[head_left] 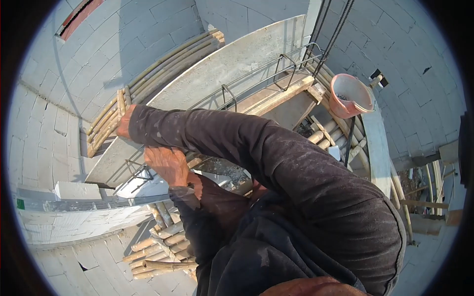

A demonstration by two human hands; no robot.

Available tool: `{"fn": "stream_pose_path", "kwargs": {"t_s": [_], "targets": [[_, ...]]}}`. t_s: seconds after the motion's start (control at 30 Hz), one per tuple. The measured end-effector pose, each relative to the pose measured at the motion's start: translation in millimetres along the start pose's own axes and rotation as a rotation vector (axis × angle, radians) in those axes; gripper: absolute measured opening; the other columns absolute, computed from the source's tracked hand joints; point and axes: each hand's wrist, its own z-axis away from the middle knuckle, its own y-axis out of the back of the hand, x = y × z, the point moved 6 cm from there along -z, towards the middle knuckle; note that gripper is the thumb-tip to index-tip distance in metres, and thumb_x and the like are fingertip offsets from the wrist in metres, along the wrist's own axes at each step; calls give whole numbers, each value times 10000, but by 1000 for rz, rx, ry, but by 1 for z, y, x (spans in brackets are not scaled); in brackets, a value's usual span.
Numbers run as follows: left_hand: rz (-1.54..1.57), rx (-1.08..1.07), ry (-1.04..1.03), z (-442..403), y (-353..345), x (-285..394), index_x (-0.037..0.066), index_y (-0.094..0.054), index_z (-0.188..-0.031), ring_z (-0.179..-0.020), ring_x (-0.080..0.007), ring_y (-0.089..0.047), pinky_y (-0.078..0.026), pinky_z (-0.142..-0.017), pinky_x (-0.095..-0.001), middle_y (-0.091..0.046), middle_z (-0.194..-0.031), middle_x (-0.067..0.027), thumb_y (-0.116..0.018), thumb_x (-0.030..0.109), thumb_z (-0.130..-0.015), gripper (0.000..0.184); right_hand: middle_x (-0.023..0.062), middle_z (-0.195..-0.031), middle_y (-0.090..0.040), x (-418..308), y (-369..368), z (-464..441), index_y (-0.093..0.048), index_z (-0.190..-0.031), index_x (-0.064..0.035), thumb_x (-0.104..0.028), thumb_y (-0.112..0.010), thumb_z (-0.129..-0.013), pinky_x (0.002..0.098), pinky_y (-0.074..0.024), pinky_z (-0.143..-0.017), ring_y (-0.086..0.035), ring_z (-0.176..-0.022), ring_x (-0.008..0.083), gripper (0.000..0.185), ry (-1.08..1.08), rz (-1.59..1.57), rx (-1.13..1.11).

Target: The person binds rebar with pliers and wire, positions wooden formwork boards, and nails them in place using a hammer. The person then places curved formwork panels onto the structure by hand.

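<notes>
My right hand [124, 123] reaches across to the far edge of a long pale board [247, 52] and appears closed over it, its fingertips hidden. The board stands on edge and looks bent in this wide view. Just below, my left hand [168, 164] is closed beside the board's near face, at the steel rebar cage [228, 96]. Its fingers are curled, and whatever they hold is out of sight. The cage runs along the board, with square wire stirrups and thin bars. My right sleeve covers part of both.
An orange bucket [349, 93] sits on the right near vertical rebars [335, 34]. Bamboo poles [173, 64] lie behind the board, and more bamboo [165, 249] is stacked below left. A wooden beam [281, 97] runs beside the cage. Pale block walls [158, 24] surround the spot.
</notes>
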Motion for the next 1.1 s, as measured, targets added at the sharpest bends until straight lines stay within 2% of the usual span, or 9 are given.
{"fn": "stream_pose_path", "kwargs": {"t_s": [0.13, 0.23, 0.6, 0.77, 0.83, 0.9, 1.0, 1.07, 1.1], "targets": [[8, -61, 36, 0, -1, -2, -72, -615, -1105, -1114, -445, -509, -370, -956, -538, -573, -1126, -246, -626, 146, -863, 326, 100, -925, -752, 8, 3, 17, -743, -1039, -160, -296, -730, -834, 448, -570, -778, -737, -932, 299, 247, -19, -113, 10], [-49, -38, 19, -2, 1, 2, -71, -606, -1127, -1114, -443, -509, -369, -951, -536, -572, -1121, -249, -614, 130, -866, 330, 99, -928, -752, 13, 4, 21, -742, -1048, -164, -298, -733, -829, 461, -561, -807, -735, -942, 303, 256, -87, -118, -50], [16, -81, 22, 0, -1, -2, -62, -607, -1138, -1096, -442, -523, -379, -960, -532, -575, -1120, -257, -627, 100, -816, 360, 81, -929, -751, 10, -6, 23, -742, -1058, -155, -259, -732, -824, 452, -542, -836, -726, -971, 303, 256, -102, -109, -28], [10, -16, 3, -1, 3, 0, -69, -607, -1125, -1099, -444, -520, -376, -973, -534, -572, -1132, -257, -628, 100, -806, 362, 74, -965, -754, 11, -6, 27, -748, -1050, -159, -244, -730, -826, 454, -537, -848, -720, -997, 295, 240, -144, -132, 7], [-7, -22, -11, -1, 5, 2, -69, -608, -1121, -1097, -446, -520, -376, -976, -535, -568, -1133, -255, -629, 104, -804, 361, 80, -985, -755, 13, -1, 29, -748, -1048, -153, -264, -726, -844, 452, -538, -851, -721, -999, 298, 234, -157, -156, -61], [28, -86, 83, -4, 5, 1, -71, -579, -1196, -1152, -422, -486, -348, -1031, -535, -542, -1197, -236, -639, 129, -787, 459, 84, -1001, -754, 13, 3, 31, -747, -1054, -149, -278, -722, -856, 452, -537, -852, -719, -1003, 302, 238, -164, -140, -99], [35, -30, 38, -4, 3, 1, -60, -595, -1142, -1096, -439, -508, -373, -960, -536, -549, -1120, -242, -626, 113, -779, 403, 94, -1033, -748, 11, 7, 33, -747, -1067, -148, -314, -705, -888, 460, -533, -860, -713, -1013, 320, 247, -195, -117, -115], [23, -108, 123, -3, 5, -5, -63, -594, -1137, -1116, -427, -485, -352, -977, -532, -540, -1123, -230, -630, 133, -769, 419, 82, -1021, -744, 8, 9, 34, -734, -1093, -168, -315, -675, -918, 459, -536, -840, -709, -996, 324, 237, -193, -142, -53], [76, -46, 108, -2, 7, -8, -67, -595, -1128, -1124, -424, -476, -344, -985, -536, -538, -1134, -228, -643, 157, -765, 429, 85, -988, -743, 7, 11, 33, -727, -1092, -163, -321, -664, -925, 453, -536, -828, -707, -980, 314, 239, -188, -173, -85]]}}
